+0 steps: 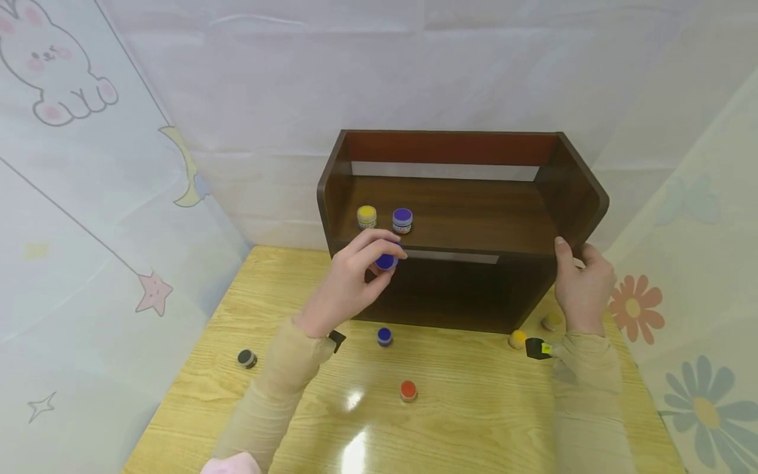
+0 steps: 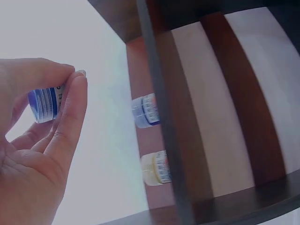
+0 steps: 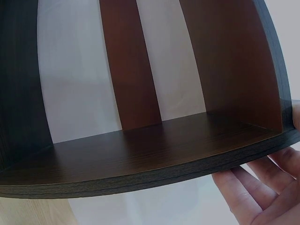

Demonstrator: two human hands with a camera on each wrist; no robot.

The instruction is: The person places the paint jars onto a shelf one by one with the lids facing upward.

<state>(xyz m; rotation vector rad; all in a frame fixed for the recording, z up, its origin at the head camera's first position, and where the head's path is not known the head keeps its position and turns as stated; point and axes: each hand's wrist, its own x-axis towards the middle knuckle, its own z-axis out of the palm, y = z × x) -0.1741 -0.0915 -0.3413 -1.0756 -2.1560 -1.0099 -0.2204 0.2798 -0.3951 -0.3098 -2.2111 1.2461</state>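
My left hand [image 1: 355,273] pinches a small blue-lidded paint jar [image 1: 386,261] between thumb and fingertips, just in front of the dark wooden shelf's upper board. The left wrist view shows the same jar [image 2: 44,105] partly covered by the fingers. On the upper board of the shelf [image 1: 468,204] stand a yellow-lidded jar [image 1: 366,217] and a purple-blue-lidded jar [image 1: 403,221], side by side near the left end. My right hand [image 1: 583,289] grips the shelf's right side panel, thumb at its front edge; in the right wrist view its fingers [image 3: 239,187] lie along the panel's outer face.
On the wooden table [image 1: 468,421] are a blue-lidded jar [image 1: 384,337], a red-lidded jar [image 1: 408,390] and, at the left, a black-lidded jar [image 1: 247,359]. A yellow jar [image 1: 518,339] and an olive-yellow jar [image 1: 552,321] stand near my right wrist. Printed cloth hangs around.
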